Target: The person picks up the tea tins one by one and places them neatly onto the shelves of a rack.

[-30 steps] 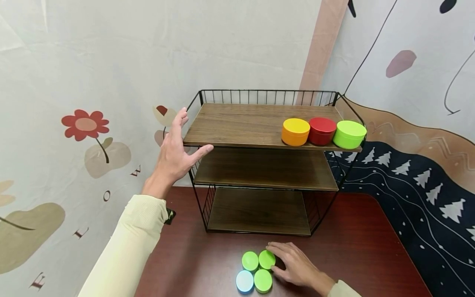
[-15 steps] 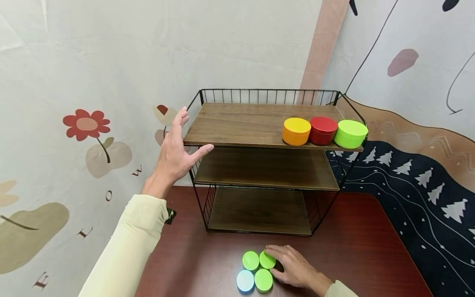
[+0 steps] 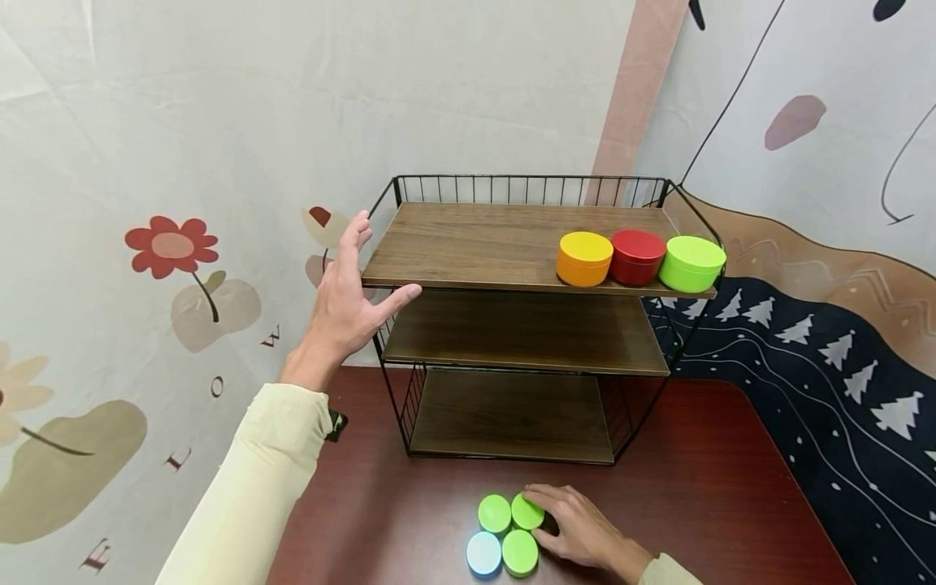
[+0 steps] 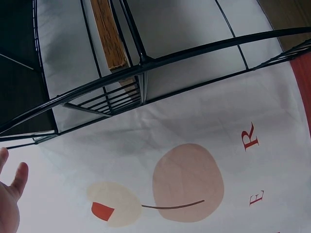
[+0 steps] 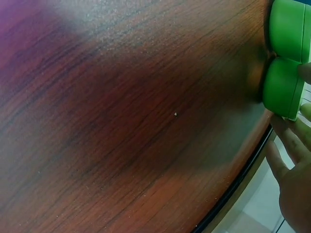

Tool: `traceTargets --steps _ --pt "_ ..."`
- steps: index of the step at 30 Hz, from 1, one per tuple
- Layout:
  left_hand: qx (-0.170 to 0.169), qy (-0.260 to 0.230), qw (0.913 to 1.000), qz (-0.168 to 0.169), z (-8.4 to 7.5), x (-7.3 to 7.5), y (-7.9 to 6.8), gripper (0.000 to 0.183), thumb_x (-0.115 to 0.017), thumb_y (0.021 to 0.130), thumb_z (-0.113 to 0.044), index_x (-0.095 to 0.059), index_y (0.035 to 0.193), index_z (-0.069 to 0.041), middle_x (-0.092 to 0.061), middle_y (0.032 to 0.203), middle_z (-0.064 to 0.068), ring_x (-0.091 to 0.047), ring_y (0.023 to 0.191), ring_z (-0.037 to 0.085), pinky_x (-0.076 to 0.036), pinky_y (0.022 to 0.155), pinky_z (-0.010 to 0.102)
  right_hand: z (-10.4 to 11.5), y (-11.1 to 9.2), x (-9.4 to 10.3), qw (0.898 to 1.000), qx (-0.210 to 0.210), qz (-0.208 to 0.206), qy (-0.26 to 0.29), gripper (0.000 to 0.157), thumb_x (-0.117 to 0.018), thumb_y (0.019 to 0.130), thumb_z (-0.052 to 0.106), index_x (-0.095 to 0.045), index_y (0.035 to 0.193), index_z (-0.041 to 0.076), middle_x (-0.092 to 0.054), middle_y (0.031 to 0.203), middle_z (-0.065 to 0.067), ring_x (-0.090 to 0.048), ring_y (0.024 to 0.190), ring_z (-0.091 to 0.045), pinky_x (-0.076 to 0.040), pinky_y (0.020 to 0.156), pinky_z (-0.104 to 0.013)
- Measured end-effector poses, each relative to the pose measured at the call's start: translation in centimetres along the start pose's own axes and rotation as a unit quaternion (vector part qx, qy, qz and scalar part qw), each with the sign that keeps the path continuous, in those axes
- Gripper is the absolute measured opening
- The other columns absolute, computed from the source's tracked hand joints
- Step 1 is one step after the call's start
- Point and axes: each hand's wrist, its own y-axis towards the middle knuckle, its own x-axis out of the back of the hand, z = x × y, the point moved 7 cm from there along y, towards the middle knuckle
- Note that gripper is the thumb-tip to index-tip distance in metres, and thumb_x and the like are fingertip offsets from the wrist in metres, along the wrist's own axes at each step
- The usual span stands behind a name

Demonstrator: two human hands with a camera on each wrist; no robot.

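Note:
My left hand (image 3: pixel 344 313) is raised at the left end of a three-tier rack (image 3: pixel 475 244), fingers straight and thumb spread by the top board's front corner. Whether it touches the rack is unclear. In the left wrist view only part of that hand (image 4: pixel 9 204) shows. On the table, my right hand (image 3: pixel 581 524) grips a green round box (image 3: pixel 525 513), fingers at its far side and thumb at its near side. Beside it stand two more green boxes (image 3: pixel 494 513) and a blue one (image 3: pixel 484 555). In the right wrist view fingers meet the green box's side (image 5: pixel 281 87).
An orange box with a yellow lid (image 3: pixel 584 260), a red box (image 3: pixel 636 257) and a larger-looking green box (image 3: pixel 691 265) stand in a row at the top board's right front. The dark red table (image 3: pixel 717 471) carries the rack. Printed cloth (image 3: pixel 219 122) hangs behind.
Over the last second my right hand has shifted very slightly down and its fingers have settled onto the green box. The left hand and the boxes stay in place.

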Motion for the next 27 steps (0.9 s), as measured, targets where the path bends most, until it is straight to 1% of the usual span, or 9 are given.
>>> traceTargets --steps 7,16,27 --pt "0.008 0.000 1.0000 0.003 -0.2 0.0 0.0 0.102 -0.082 0.080 -0.045 -0.021 0.157 -0.018 -0.029 0.161 -0.004 -0.035 0.144 0.018 -0.031 0.111 0.055 -0.2 0.0 0.0 1.000 -0.013 0.003 0.010 0.046 -0.071 0.091 0.029 -0.063 0.133 0.011 -0.064 0.130 -0.006 -0.062 0.115 -0.019 -0.052 0.087 -0.038" --pt "0.004 -0.001 1.0000 0.000 -0.1 0.1 0.0 0.102 -0.082 0.080 -0.044 -0.022 0.157 -0.017 -0.029 0.161 -0.003 -0.036 0.143 0.018 -0.030 0.111 0.055 -0.2 0.0 0.4 1.000 -0.010 -0.007 0.009 0.047 -0.073 0.090 0.029 -0.064 0.132 0.010 -0.064 0.129 -0.005 -0.062 0.115 -0.019 -0.052 0.087 -0.038" --pt "0.009 0.000 1.0000 0.003 0.0 0.0 0.0 0.101 -0.082 0.080 -0.045 -0.022 0.157 -0.017 -0.031 0.161 0.000 -0.036 0.143 0.018 -0.029 0.111 0.057 0.4 0.3 1.9 0.999 0.018 -0.032 -0.019 0.049 -0.078 0.086 0.027 -0.065 0.129 0.010 -0.064 0.127 -0.004 -0.062 0.114 -0.019 -0.052 0.087 -0.039"
